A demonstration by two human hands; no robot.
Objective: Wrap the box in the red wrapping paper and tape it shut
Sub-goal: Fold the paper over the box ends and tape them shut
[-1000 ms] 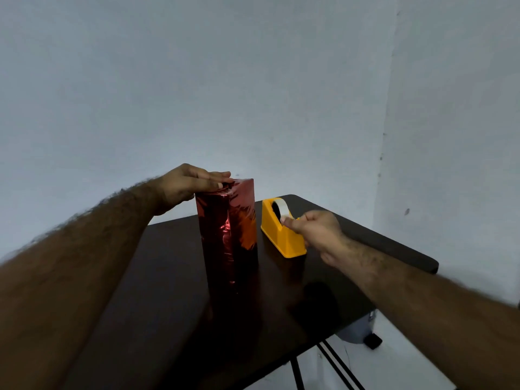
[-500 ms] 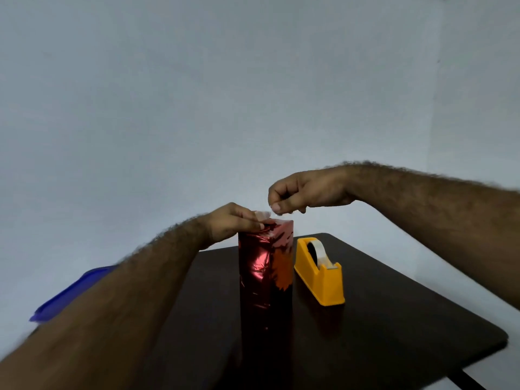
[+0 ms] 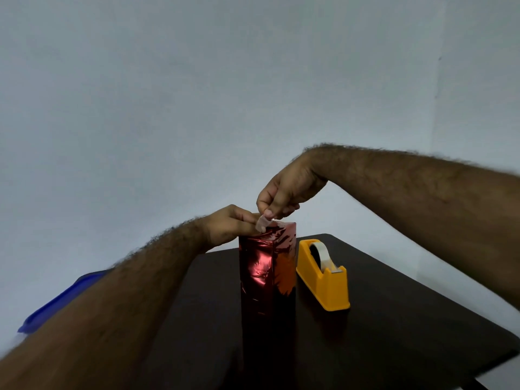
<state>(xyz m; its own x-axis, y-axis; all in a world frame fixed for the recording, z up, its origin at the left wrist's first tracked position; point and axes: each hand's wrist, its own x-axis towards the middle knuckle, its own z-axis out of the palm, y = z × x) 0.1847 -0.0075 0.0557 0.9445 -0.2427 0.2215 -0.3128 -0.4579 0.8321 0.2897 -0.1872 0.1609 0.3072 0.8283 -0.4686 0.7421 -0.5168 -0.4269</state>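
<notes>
The tall upright box wrapped in shiny, crinkled red foil paper [image 3: 267, 274] stands near the middle of the dark brown table [image 3: 394, 333]. Its lower half sinks into shadow, so the base and the paper's bottom fold are hard to make out. No writing, brand or label can be read on the paper.

At the box's top edge, a short strip of clear tape [image 3: 263, 222] hangs between the two hands. The right hand [image 3: 284, 192] comes down from above with its thumb and forefinger pinched together on the upper end of the strip; its other fingers are curled behind. The left hand [image 3: 230, 226] lies against the top left corner of the box, fingers curled toward the folded paper there and touching the tape's lower end. Whether it holds the tape or only presses the fold cannot be told, since its fingertips are hidden behind the strip and the box's rim. The top face of the box is out of sight from this angle.

Just beside the box on its right, apart from it, sits a yellow plastic tape dispenser [image 3: 326, 280] with a roll of clear tape [image 3: 322, 254]; it carries no legible marking.

At the far left, a blue flat-edged object [image 3: 56, 302] is mostly hidden by the left forearm, and what it is cannot be told. A plain pale wall [image 3: 197, 94] fills the background.
</notes>
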